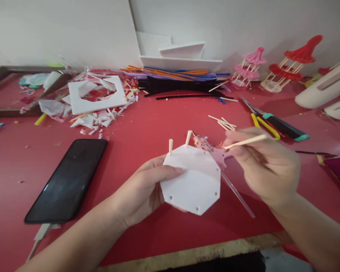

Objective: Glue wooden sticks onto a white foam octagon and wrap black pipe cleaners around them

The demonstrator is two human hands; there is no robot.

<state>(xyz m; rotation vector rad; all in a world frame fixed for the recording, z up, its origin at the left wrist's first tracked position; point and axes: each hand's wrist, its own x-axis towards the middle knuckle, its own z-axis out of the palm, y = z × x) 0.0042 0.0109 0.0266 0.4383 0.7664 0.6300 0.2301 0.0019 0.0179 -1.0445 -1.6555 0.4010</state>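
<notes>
My left hand (pixel 150 181) grips a white foam board octagon (pixel 195 177), thumb on top and fingers underneath. Two short wooden sticks (pixel 170 147) stand upright in holes along its far left edge, and several other holes near the rim are bare. In my right hand (pixel 269 166), a loose wooden stick (pixel 246 141) is pinched between thumb and fingers, to the right of the board and apart from it. Just behind the board lies a pink glue gun (pixel 205 143), partly hidden, with a clear glue stick (pixel 239 196) reaching out on the right.
A black phone (pixel 66 181) with a cable lies at left. Foam scraps and a cut-out frame (pixel 98 104) sit behind it. Pipe cleaners (pixel 172 75) are heaped at the back. Short sticks (pixel 225 124), pliers (pixel 262 121), a cutter (pixel 286 128) and small pink and red carousels (pixel 291 64) occupy the right.
</notes>
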